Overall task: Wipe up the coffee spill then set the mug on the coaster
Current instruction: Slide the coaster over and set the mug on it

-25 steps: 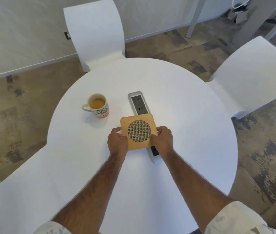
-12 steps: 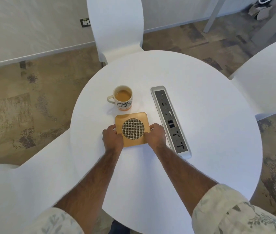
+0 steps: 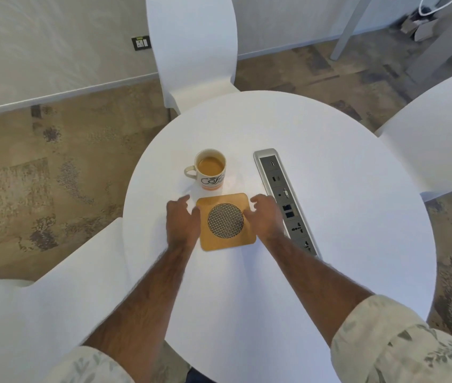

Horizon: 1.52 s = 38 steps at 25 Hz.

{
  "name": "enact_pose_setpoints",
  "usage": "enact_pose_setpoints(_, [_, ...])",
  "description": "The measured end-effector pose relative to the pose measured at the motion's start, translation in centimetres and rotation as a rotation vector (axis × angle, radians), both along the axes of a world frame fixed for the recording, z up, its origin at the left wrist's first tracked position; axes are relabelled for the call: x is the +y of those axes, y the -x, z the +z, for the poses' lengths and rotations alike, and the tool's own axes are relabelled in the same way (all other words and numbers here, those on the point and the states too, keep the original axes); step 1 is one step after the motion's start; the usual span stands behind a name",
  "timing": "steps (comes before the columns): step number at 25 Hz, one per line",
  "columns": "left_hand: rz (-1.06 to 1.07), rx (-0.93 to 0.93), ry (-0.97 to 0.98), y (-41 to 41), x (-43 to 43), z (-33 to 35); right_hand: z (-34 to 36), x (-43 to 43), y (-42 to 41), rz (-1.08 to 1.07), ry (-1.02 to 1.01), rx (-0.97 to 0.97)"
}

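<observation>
A square wooden coaster (image 3: 226, 221) with a round woven insert lies flat on the round white table (image 3: 343, 217). Just behind it stands a white mug (image 3: 210, 169) full of light brown coffee, lettering on its side and its handle pointing left. My left hand (image 3: 182, 221) hovers at the coaster's left edge with fingers spread, holding nothing. My right hand (image 3: 265, 217) is at the coaster's right edge, fingers also apart. No spill or cloth shows on the table.
A silver power and socket strip (image 3: 284, 200) is set into the table right of the coaster. White chairs stand behind (image 3: 191, 45), to the right (image 3: 435, 139) and at the near left (image 3: 53, 305). Patterned carpet surrounds the table.
The coaster went from over the socket strip to a spot just in front of the mug. Both hands have let go of its edges and opened.
</observation>
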<state>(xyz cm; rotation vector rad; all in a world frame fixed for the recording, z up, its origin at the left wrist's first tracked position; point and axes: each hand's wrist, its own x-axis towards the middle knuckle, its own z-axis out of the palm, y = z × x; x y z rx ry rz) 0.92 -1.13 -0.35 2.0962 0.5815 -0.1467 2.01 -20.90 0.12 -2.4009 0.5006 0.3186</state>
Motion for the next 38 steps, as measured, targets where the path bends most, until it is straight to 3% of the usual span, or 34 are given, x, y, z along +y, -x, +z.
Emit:
enact_pose_setpoints(4, [-0.095, -0.153, 0.046, -4.9, 2.7, 1.8, 2.1, 2.1, -4.7, 0.177, -0.124, -0.066])
enact_pose_setpoints(12, [-0.25, -0.077, 0.17, -9.1, 4.5, 1.3, 2.8, 4.3, -10.1, 0.414, -0.165, -0.067])
enact_pose_setpoints(25, [-0.261, -0.111, 0.264, -7.5, 4.3, 2.8, 3.8, 3.8, -7.0, 0.32, -0.307, -0.214])
enact_pose_setpoints(38, [-0.322, -0.093, 0.29, -0.4, 2.1, 2.6, 4.1, 1.1, 0.3, 0.291, -0.319, -0.179])
